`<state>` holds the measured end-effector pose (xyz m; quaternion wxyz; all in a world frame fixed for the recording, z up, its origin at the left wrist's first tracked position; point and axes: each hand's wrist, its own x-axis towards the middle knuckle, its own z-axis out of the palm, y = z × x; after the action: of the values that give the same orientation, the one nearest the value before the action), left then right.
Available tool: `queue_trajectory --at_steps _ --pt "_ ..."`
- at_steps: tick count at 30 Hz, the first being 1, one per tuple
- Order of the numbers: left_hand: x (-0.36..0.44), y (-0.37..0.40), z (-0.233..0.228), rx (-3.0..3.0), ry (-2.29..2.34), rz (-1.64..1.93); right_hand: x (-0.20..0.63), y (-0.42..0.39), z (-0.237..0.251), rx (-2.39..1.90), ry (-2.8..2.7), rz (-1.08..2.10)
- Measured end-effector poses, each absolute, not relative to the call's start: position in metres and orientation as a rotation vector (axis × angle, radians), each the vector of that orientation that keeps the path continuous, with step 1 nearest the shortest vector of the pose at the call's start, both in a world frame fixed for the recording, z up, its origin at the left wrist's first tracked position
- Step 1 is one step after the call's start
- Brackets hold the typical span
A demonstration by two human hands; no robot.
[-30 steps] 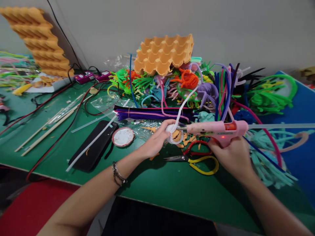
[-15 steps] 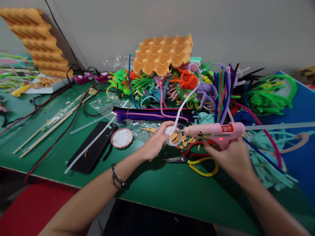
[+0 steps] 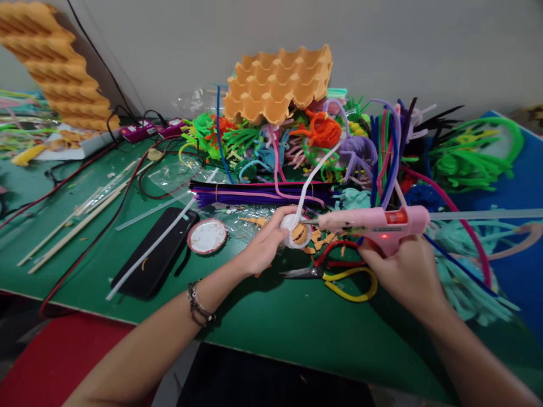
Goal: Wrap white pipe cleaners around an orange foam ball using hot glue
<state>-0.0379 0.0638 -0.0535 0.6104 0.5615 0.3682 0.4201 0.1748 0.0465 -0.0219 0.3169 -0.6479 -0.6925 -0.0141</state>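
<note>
The left hand (image 3: 265, 243) pinched a small white fuzzy ball (image 3: 296, 232) steady, so the right hand (image 3: 403, 271), wrapped around the pink plastic glue gun (image 3: 373, 223), could touch its tip there.

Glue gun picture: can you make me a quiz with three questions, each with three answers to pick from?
1. Where do the scissors lie?
A) on the green table, below the glue gun
B) on the egg tray
C) on the phone

2. What colour is the glue gun?
A) blue
B) pink
C) black

3. What is the left hand doing?
A) lying flat and empty
B) holding the phone
C) holding a small white coil with an orange piece

Answers:
1 A, they rest on the table under the gun.
2 B, its body is pink.
3 C, the fingers grip the white coil at the nozzle.
</note>
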Motion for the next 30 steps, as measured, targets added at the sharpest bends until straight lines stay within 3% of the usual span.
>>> queue_trajectory --at_steps 30 --pt "-0.0384 0.0660 -0.0515 1.180 0.872 1.028 0.1753 0.0489 -0.0142 -1.667 -1.917 0.020"
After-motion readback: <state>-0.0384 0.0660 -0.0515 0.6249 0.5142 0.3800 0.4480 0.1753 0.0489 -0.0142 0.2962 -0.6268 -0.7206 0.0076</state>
